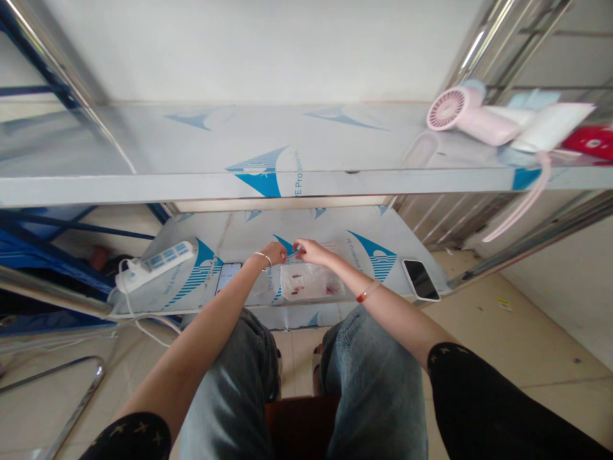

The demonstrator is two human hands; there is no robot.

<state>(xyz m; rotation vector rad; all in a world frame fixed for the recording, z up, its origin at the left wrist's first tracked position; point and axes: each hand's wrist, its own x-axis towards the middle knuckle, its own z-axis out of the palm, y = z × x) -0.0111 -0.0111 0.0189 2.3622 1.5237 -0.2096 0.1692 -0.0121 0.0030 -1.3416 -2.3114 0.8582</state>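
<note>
Both grips, left hand [274,253] and right hand [309,251], meet just above the clear tray [311,284].

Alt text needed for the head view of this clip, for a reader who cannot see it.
A seated person's left hand and right hand meet over a clear plastic bag of small parts on a low steel shelf. A power strip and two phones also lie there; a pink handheld fan rests on the upper shelf.

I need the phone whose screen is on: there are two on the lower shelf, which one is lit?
The phone by the left hand, next to the power strip: lit phone. The dark phone lies at the shelf's right edge.
</note>
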